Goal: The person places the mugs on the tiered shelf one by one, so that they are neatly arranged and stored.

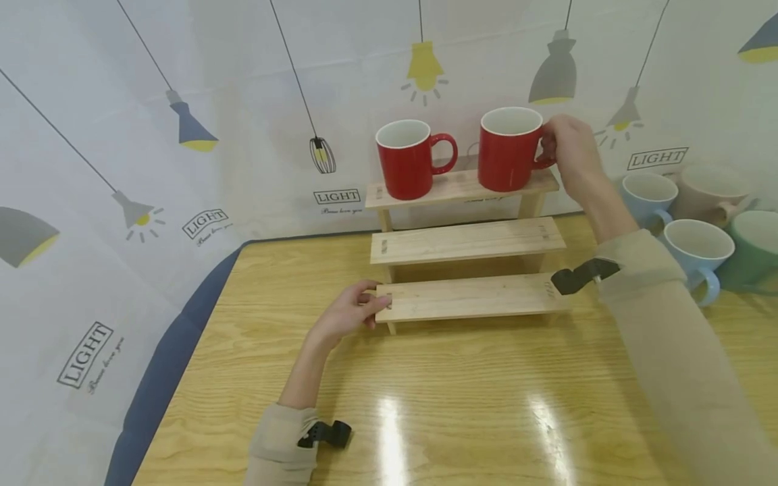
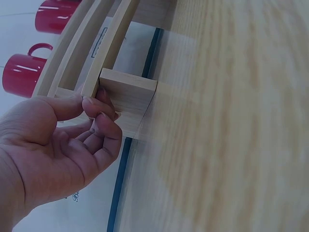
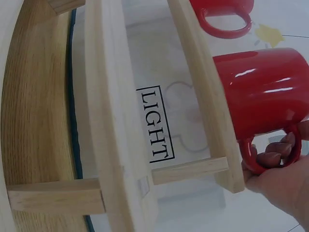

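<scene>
A three-step wooden rack (image 1: 468,241) stands on the table against the printed backdrop. On its top step are two red mugs with white insides. My right hand (image 1: 570,152) grips the handle of the right red mug (image 1: 507,152); in the right wrist view its fingers pass through the handle, and the mug's base meets the top board. The left red mug (image 1: 406,165) sits apart from it, handle to the right. My left hand (image 1: 349,312) pinches the left end of the lowest step, thumb on top and fingers curled beneath, as the left wrist view (image 2: 104,108) shows.
To the right of the rack stand two light blue mugs (image 1: 695,246), a pinkish mug (image 1: 711,185) and a green mug (image 1: 756,246), close together beside my right forearm. The wooden table (image 1: 462,405) reaches back to the backdrop (image 1: 243,135) printed with lamps.
</scene>
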Tool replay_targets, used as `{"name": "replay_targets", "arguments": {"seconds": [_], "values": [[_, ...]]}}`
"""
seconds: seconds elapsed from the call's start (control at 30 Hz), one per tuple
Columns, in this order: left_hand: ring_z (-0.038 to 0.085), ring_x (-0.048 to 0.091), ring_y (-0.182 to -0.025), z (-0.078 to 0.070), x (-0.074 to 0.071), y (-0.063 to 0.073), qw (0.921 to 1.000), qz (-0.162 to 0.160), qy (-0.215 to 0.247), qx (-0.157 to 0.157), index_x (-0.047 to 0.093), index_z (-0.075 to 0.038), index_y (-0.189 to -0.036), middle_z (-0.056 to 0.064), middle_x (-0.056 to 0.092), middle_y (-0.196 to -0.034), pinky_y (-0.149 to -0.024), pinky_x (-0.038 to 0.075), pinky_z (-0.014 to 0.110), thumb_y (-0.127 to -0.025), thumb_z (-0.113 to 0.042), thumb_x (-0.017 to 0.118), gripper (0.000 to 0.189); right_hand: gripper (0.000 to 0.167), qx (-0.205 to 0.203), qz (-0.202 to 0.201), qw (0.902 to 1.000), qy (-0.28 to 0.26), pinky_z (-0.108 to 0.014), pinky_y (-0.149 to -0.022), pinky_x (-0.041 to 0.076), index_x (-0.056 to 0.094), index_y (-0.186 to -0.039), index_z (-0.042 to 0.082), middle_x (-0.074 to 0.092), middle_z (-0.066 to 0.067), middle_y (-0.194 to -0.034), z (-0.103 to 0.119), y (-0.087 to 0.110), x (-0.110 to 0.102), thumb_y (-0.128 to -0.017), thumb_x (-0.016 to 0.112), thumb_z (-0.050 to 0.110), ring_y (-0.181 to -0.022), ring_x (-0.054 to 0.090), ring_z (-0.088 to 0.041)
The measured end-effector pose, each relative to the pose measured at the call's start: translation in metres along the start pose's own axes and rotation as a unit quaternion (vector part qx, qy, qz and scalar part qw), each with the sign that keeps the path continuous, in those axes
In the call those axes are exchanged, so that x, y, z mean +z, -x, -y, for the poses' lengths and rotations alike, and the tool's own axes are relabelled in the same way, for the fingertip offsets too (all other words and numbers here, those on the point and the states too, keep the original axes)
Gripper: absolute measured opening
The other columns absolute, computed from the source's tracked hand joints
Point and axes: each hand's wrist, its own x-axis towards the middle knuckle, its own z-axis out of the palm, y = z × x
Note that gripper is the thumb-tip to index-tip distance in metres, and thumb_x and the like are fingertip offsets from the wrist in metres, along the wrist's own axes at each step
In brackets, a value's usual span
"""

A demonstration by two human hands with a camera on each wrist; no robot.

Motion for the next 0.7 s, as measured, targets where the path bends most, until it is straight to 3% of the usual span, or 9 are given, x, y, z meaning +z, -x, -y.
{"name": "replay_targets", "arguments": {"seconds": [0.13, 0.33, 0.57, 0.7], "values": [[0.016, 0.054, -0.067, -0.001, 0.000, 0.001, 1.0000, 0.001, -0.001, -0.002, 0.033, 0.004, -0.152, 0.010, 0.060, -0.094, -0.076, 0.050, 0.037, -0.104, -0.027, 0.061, 0.064, 0.028, -0.003, 0.013, 0.9998, -0.015, -0.023, -0.057, 0.049, 0.061, -0.070, 0.011, 0.049, 0.001, -0.061, -0.004, -0.004, 0.002, -0.097, 0.052, 0.009, -0.059, 0.047, -0.012], [0.016, 0.055, -0.067, 0.001, 0.000, 0.000, 1.0000, -0.002, -0.002, -0.003, 0.033, 0.004, -0.152, 0.011, 0.061, -0.096, -0.077, 0.050, 0.038, -0.103, -0.027, 0.062, 0.064, 0.028, -0.008, 0.011, 0.9994, -0.033, -0.022, -0.055, 0.047, 0.057, -0.068, 0.009, 0.045, 0.001, -0.059, -0.008, -0.011, 0.006, -0.096, 0.052, 0.006, -0.057, 0.044, -0.012], [0.016, 0.056, -0.067, 0.002, 0.000, -0.001, 1.0000, 0.000, -0.003, -0.004, 0.033, 0.003, -0.153, 0.010, 0.061, -0.095, -0.077, 0.051, 0.037, -0.103, -0.028, 0.062, 0.065, 0.030, -0.020, 0.007, 0.9995, -0.024, -0.022, -0.054, 0.046, 0.058, -0.069, 0.010, 0.047, 0.001, -0.060, -0.012, -0.015, 0.005, -0.097, 0.050, 0.008, -0.058, 0.045, -0.012], [0.016, 0.056, -0.068, 0.002, 0.000, -0.002, 1.0000, 0.000, 0.000, -0.005, 0.033, 0.003, -0.153, 0.010, 0.061, -0.097, -0.076, 0.051, 0.036, -0.103, -0.028, 0.062, 0.065, 0.030, -0.026, 0.019, 0.9994, 0.009, -0.022, -0.058, 0.049, 0.059, -0.072, 0.011, 0.051, 0.001, -0.065, -0.012, -0.014, 0.003, -0.099, 0.048, 0.010, -0.062, 0.049, -0.012]]}}
